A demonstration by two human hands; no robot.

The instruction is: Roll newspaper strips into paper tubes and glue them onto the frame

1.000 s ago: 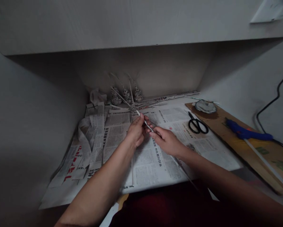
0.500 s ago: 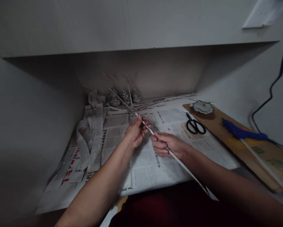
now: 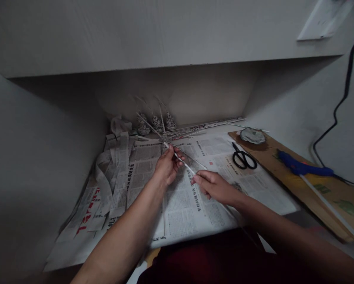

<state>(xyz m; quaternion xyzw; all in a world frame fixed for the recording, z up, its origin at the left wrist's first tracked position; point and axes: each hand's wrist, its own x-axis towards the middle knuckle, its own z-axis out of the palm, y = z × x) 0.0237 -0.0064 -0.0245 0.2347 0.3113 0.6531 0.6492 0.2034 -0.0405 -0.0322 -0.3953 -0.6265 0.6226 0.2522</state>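
Observation:
A thin, pale strip of rolled or twisted paper [image 3: 186,166] runs slantwise between my two hands above newspaper sheets [image 3: 177,213]. My left hand [image 3: 168,165] pinches it near its far end, fingers closed. Lower and to the right, my right hand [image 3: 214,184] grips the same strip between thumb and fingers. Beyond my left fingertips lies a small woven piece [image 3: 164,139] with several thin sticks spreading out of it. Whether the strip joins that piece, I cannot tell.
Several small woven cones [image 3: 143,124] stand against the back wall beside a bundle of paper sticks [image 3: 206,125]. Black-handled scissors [image 3: 244,157] lie on the right. A blue glue gun [image 3: 304,165] and a greyish dish [image 3: 252,135] rest on cardboard [image 3: 321,197]. Paper strips [image 3: 104,173] pile up left.
My right hand has shifted slightly right and down along the strip, and more of it shows between my hands. My left hand stays nearly in place. The view has tilted a little.

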